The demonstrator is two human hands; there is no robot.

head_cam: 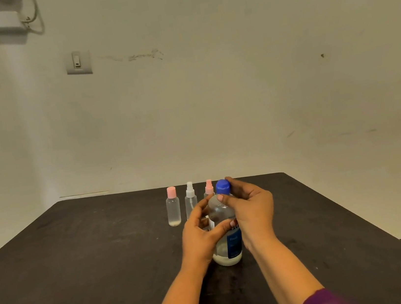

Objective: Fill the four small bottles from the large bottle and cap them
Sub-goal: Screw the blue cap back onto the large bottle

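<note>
The large clear bottle [226, 241] with a blue label stands upright on the dark table [80, 259]. My left hand [201, 236] grips its body from the left. My right hand [249, 204] pinches its blue cap [223, 187] with thumb and fingers. Behind it stand small clear bottles: one with a pink cap [173, 207], one with a white spray top [191, 201], and one with a pink spray top [209, 189], partly hidden by the large bottle. A fourth small bottle is not visible.
The table's far edge [168, 186] lies just behind the small bottles, against a pale wall. A wall switch [78, 63] and hanging cables [3, 22] are up on the left. The right table edge [363, 219] slopes toward the floor.
</note>
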